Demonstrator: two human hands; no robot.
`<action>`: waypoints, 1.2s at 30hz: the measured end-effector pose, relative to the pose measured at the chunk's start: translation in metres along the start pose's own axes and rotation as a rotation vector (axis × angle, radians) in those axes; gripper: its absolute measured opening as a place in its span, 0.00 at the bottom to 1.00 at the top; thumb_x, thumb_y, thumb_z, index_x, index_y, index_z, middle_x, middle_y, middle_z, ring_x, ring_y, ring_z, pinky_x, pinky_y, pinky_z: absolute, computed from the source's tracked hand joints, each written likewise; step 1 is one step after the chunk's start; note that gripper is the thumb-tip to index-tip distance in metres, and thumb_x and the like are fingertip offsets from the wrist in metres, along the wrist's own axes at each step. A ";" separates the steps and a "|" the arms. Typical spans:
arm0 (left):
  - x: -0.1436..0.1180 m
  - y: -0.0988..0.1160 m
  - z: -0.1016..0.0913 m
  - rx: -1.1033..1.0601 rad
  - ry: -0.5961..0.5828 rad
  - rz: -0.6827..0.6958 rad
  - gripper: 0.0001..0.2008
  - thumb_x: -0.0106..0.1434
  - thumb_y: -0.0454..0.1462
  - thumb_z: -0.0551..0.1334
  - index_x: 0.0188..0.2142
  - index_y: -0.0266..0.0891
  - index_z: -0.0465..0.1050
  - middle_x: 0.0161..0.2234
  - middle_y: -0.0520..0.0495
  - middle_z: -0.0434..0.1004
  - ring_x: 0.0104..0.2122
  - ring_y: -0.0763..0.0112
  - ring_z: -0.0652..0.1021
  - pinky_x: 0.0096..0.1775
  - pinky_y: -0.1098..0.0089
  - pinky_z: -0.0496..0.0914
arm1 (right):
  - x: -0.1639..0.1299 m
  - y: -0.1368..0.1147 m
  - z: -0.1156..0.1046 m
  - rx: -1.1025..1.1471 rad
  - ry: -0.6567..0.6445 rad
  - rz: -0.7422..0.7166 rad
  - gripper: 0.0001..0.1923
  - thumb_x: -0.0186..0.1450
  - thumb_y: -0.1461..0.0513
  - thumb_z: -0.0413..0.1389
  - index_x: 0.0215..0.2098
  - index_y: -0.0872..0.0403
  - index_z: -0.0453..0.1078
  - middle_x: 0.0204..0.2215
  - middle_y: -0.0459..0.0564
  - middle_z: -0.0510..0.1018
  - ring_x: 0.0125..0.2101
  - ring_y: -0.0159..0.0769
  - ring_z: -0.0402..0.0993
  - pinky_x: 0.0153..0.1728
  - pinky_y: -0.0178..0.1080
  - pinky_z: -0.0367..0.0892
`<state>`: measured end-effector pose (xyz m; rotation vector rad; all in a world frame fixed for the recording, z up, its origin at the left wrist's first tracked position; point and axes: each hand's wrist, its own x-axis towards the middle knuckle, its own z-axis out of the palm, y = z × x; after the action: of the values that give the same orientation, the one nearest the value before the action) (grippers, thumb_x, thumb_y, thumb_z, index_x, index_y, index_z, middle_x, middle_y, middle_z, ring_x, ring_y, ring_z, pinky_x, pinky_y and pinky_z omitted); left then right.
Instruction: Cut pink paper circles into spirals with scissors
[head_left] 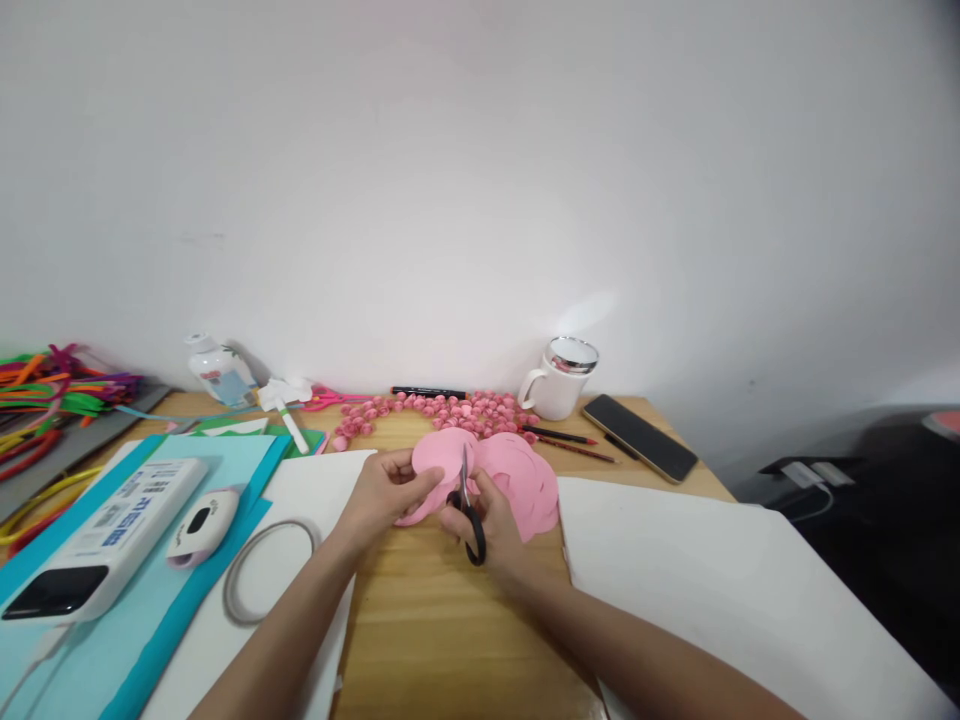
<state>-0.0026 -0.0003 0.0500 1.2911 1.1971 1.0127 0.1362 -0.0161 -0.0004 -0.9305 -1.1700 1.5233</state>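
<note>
The right hand (491, 520) has its grip closed through the black handles of a pair of scissors (469, 510), and the blades point up and away from the person into a pink paper disc (442, 460). The left hand (390, 492) is just beside it and pinches the left edge of this disc between thumb and fingers, so the disc is held a little above the counter (442, 620), between the two hands. Directly to the right of the grip, more pink paper discs (525, 485) lie overlapping each other, and they touch the held disc. Beyond the hands, near the wall, a row of small pink paper rolls (442, 408) lies on the counter, with a black marker (427, 392) behind it. Further to the right of the rolls stands a white mug (559, 380), and near it lie two pencils (562, 440) and a dark phone (639, 437). A large white sheet (705, 580) covers the counter to the right of the right arm. To the left of the left arm there is another white sheet with a grey ring (266, 570) on it, then light blue paper (187, 590) that carries a white box (105, 540) and a small white and pink device (202, 522). Far to the left, colourful pipe cleaners (52, 395) lie in a heap.
</note>
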 end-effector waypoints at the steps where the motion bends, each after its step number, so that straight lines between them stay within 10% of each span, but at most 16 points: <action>1: 0.000 0.000 0.000 -0.004 -0.004 0.004 0.15 0.49 0.44 0.66 0.21 0.34 0.67 0.12 0.59 0.58 0.13 0.83 0.56 0.16 0.78 0.49 | 0.000 0.001 0.000 0.005 -0.006 -0.001 0.23 0.49 0.56 0.62 0.39 0.52 0.59 0.16 0.37 0.61 0.16 0.27 0.55 0.16 0.30 0.52; 36: -0.002 -0.001 0.008 0.021 -0.013 -0.002 0.14 0.51 0.43 0.65 0.19 0.35 0.67 0.10 0.58 0.64 0.11 0.83 0.61 0.15 0.79 0.52 | 0.000 -0.002 0.002 0.042 -0.051 -0.032 0.31 0.45 0.56 0.66 0.43 0.51 0.58 0.20 0.39 0.68 0.21 0.32 0.66 0.23 0.34 0.60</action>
<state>0.0047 -0.0037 0.0483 1.3107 1.2014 0.9911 0.1345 -0.0161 0.0024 -0.8458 -1.1789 1.5484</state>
